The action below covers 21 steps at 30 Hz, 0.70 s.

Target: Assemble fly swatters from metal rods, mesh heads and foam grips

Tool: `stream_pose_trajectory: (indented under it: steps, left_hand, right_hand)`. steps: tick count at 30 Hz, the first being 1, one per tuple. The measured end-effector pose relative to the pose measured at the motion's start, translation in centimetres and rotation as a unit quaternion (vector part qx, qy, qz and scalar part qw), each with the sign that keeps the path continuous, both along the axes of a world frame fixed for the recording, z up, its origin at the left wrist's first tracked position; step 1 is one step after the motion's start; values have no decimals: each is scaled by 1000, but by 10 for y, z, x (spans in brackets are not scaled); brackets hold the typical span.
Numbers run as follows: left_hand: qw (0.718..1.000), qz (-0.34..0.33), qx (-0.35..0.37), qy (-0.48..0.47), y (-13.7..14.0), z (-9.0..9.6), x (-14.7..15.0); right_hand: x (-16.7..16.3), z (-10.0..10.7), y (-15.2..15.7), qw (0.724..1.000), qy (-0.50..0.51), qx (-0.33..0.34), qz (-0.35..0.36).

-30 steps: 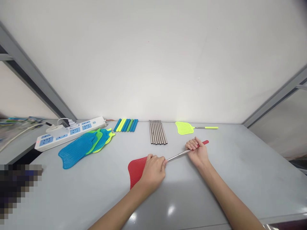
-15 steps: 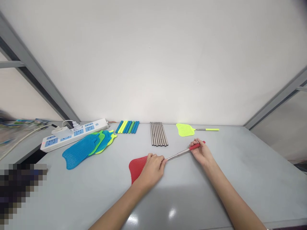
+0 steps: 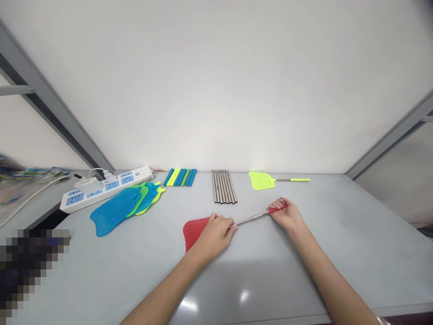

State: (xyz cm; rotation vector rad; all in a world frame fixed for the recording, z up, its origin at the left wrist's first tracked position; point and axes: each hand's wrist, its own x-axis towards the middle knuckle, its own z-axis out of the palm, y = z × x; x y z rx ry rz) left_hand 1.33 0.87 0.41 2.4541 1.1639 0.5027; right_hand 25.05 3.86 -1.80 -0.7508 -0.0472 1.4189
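A red fly swatter (image 3: 195, 230) lies slantwise across the front of the table, its thin metal rod drawn out long. My left hand (image 3: 218, 234) is closed around the rod where it meets the perforated red head, hiding that joint and part of the head. Over on the right, my right hand (image 3: 286, 214) wraps its fingers around the red handle (image 3: 277, 208). Behind my hands, several metal rods (image 3: 224, 187) lie side by side. A finished-looking yellow fly swatter (image 3: 262, 180) rests near the wall, its rod short.
Blue, green and yellow swatter heads (image 3: 117, 210) overlap at the left against a white power strip (image 3: 108, 187) with plugs and cables. Several coloured handle grips (image 3: 180, 177) lie in a row by the wall (image 3: 216, 90). A pixelated dark patch covers the lower left.
My right hand's fingers have closed further around the red handle, covering more of it. My left hand keeps its hold near the red head. The view has shifted slightly.
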Motion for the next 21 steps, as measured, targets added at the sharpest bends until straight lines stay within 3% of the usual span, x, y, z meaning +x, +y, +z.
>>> stream_pose_trajectory:
  steps: [21]
  left_hand:
    - [999,-26,-30,10,5,13,-14]
  right_hand:
    - [5,1,-1,999,16,-26,14]
